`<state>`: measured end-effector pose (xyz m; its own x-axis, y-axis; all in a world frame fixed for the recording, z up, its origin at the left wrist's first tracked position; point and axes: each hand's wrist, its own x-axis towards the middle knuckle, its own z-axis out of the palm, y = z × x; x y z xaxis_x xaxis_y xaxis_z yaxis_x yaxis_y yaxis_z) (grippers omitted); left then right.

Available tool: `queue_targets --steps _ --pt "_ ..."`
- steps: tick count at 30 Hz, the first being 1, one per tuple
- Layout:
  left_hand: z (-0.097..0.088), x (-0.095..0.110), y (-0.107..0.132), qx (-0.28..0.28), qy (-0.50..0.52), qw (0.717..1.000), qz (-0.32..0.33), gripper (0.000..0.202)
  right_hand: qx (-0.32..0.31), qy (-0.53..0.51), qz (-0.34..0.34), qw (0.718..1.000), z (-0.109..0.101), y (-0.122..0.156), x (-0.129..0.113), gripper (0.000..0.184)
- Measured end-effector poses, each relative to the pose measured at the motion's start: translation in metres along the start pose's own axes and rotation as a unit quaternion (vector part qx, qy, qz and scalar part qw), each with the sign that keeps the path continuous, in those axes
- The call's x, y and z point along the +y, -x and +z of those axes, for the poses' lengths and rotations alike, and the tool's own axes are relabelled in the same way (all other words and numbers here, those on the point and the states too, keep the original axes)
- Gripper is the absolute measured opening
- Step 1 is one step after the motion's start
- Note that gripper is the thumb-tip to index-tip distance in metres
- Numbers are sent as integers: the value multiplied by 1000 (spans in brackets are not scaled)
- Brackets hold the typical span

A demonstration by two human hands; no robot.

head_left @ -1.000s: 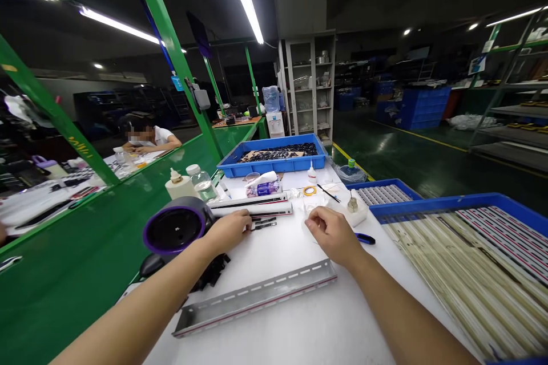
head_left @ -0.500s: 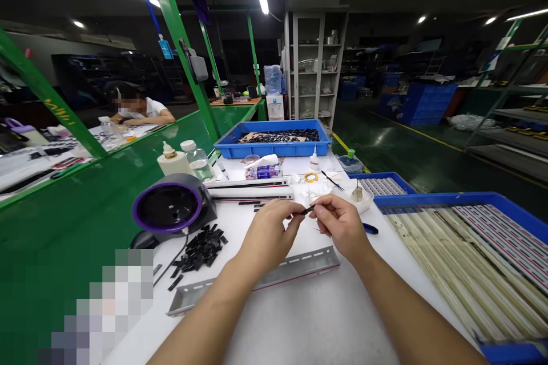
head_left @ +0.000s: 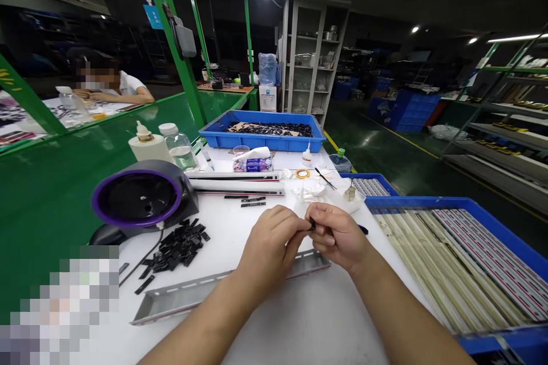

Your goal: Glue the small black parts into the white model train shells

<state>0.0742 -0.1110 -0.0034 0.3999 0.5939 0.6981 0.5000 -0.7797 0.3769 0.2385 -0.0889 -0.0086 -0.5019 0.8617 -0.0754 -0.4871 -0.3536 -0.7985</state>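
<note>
My left hand (head_left: pixel 269 245) and my right hand (head_left: pixel 338 236) meet above the white bench, their fingertips pinching a small black piece (head_left: pixel 313 224) that is mostly hidden by my fingers. Beyond them lie several thin black strips (head_left: pixel 250 201) next to two long white rails (head_left: pixel 235 183). Under my left wrist runs a grey perforated metal channel (head_left: pixel 226 284). A loose heap of black plastic pieces (head_left: pixel 177 248) sits to the left of my hands, beside a round black device with a purple rim (head_left: pixel 139 197).
A blue tray of black parts (head_left: pixel 261 138) stands at the bench's far end. A blue tray of long striped strips (head_left: pixel 454 256) lies at right. Glue and liquid bottles (head_left: pixel 145 145) stand at left. A co-worker (head_left: pixel 107 82) sits at the neighbouring green-edged bench.
My hands have come closer together and lower, with the fingers now closed around the small black piece. The view has tilted, so the bench objects sit further left and higher.
</note>
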Motion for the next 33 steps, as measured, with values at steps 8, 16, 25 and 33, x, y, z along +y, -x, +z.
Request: queue_targets --steps 8,16,25,33 --pt "-6 11 -6 -42 270 909 -315 13 157 458 -475 735 12 13 26 6" --pt "-8 4 -9 -88 540 730 -410 17 118 219 -296 922 12 6 27 22" --pt "-15 -7 -5 -60 82 932 -349 15 175 78 -293 937 4 -7 27 34" --pt "-23 -17 -11 121 430 799 -403 28 95 271 -184 940 12 -2 33 32"
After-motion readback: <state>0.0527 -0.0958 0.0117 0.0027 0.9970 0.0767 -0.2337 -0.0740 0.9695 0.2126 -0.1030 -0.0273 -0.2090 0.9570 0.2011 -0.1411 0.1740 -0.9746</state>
